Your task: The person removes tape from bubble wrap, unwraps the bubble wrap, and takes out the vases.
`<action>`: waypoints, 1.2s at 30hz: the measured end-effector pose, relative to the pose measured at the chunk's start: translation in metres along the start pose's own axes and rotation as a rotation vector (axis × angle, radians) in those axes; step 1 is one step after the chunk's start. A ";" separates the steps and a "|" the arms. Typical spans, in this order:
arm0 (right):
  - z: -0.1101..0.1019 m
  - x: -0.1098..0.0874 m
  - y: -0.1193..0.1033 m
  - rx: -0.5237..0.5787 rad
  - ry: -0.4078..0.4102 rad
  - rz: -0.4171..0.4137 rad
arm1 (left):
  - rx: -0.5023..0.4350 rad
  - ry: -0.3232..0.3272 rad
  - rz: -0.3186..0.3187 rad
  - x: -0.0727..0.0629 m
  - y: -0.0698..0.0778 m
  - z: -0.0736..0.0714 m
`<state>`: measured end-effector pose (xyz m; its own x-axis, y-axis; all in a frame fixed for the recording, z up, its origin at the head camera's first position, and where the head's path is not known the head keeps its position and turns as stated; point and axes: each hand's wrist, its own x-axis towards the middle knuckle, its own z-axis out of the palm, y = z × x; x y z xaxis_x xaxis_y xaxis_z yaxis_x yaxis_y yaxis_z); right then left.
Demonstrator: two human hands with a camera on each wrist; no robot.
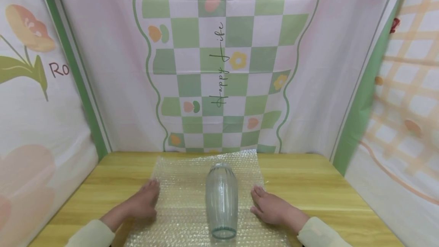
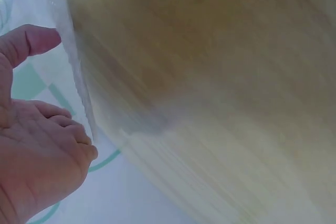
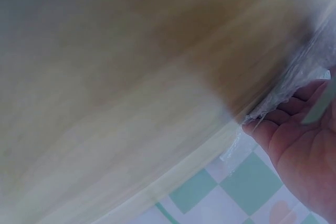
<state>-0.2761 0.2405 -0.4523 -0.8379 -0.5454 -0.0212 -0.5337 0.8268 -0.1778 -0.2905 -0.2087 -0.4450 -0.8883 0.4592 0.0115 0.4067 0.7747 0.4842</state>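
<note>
A clear ribbed glass vase (image 1: 221,201) lies on its side on a sheet of bubble wrap (image 1: 181,193), its round base toward me. Beside the sheet's left edge is my left hand (image 1: 142,203), thumb spread from the fingers; in the left wrist view the fingertips (image 2: 86,148) meet the wrap's edge. My right hand (image 1: 274,207) is at the opposite edge, palm facing inward. The right wrist view shows its fingers (image 3: 265,129) against the wrap's rim, partly behind the film. Neither hand touches the vase.
The wrap covers the middle of a wooden table (image 1: 308,178). A green-and-white checked cloth (image 1: 185,33) hangs behind the table, with a flower-printed cloth (image 1: 34,125) on the left and an orange plaid one (image 1: 408,106) on the right.
</note>
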 end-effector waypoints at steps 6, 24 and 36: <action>0.000 0.000 -0.001 0.003 0.003 -0.004 | -0.073 -0.031 -0.047 0.001 -0.001 0.004; -0.002 -0.001 -0.002 0.025 -0.001 0.004 | -0.054 -0.042 -0.049 -0.001 -0.007 0.013; -0.001 0.001 -0.001 0.010 0.007 0.004 | 0.009 -0.042 -0.062 -0.001 -0.004 0.018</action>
<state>-0.2761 0.2394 -0.4514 -0.8408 -0.5411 -0.0151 -0.5292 0.8275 -0.1876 -0.2872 -0.2052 -0.4625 -0.9021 0.4279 -0.0555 0.3530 0.8059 0.4754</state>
